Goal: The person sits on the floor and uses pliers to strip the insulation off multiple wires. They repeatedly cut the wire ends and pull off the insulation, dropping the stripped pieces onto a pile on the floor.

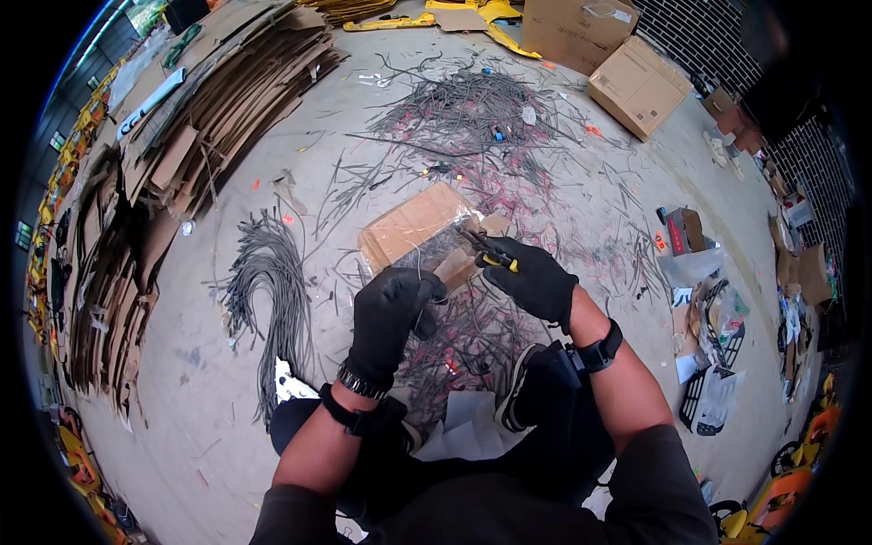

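Observation:
My right hand (pixel 531 281), in a black glove, grips a pair of pliers (pixel 496 251) with black and yellow handles. Their jaws point up and left, over an open cardboard box (pixel 413 222). Just left of them, my left hand (pixel 394 315), also gloved, pinches a thin pale wire (pixel 419 262) that rises above the fingers. How far the wire runs below the fingers is hidden by the glove. Clear plastic film and fine dark scraps fill the box's near side. Cut grey and pink cable pieces (pixel 470 340) lie on the floor below my hands.
A bundle of grey cables (pixel 276 306) curves along the floor at left. Beyond the box spreads a heap of cable scraps (pixel 477 109). Stacked flattened cardboard (pixel 225 136) stands far left. Closed cartons (pixel 639 87) sit at upper right, near another person's feet (pixel 723 151). Plastic-wrapped parts (pixel 708 398) lie at right.

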The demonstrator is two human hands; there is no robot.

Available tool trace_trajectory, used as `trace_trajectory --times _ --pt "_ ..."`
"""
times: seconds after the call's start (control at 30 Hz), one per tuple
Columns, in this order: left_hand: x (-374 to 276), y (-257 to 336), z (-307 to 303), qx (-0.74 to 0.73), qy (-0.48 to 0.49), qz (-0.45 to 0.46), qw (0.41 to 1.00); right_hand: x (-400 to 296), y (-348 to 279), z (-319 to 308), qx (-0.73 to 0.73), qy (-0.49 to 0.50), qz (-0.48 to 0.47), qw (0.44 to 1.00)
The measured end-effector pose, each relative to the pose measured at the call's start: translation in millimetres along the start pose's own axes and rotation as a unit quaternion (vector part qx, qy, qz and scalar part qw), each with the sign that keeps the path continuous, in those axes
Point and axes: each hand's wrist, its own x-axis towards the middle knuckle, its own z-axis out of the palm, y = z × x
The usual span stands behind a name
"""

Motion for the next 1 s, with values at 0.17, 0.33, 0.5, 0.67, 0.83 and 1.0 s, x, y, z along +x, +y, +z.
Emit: trace_trajectory --times 0.17,0.33,0.5,0.67,0.83,1.0 --pt "-0.4 1.7 2.3 -0.019 0.002 -0.007 1.000 -6.1 3.3 22.0 -0.046 -0.061 -0.049 0.996" --pt "-4.2 -1.2 4.9 0.004 -0.013 -0.040 0.999 -6.6 1.1 33.2 -0.119 -0.009 -0.134 0.984" --pt "-5.0 -0.4 9.1 0.050 -0.046 -0.039 0.997 -6.2 -11.2 31.1 -0.222 0.096 -0.237 0.941" --pt "-8.8 11.1 15.0 0.064 -0.052 -0.026 0.996 -4.2 -17.8 28.7 -0.292 0.144 -0.293 0.899" --pt "-9.7 1.1 9.1 0.068 -0.059 0.029 0.995 -2.8 -19.9 29.4 -0.291 0.155 -0.308 0.892" --pt "-8.6 -7.5 5.8 0.074 -0.064 0.051 0.994 -1.8 -20.2 29.3 -0.282 0.162 -0.317 0.891"
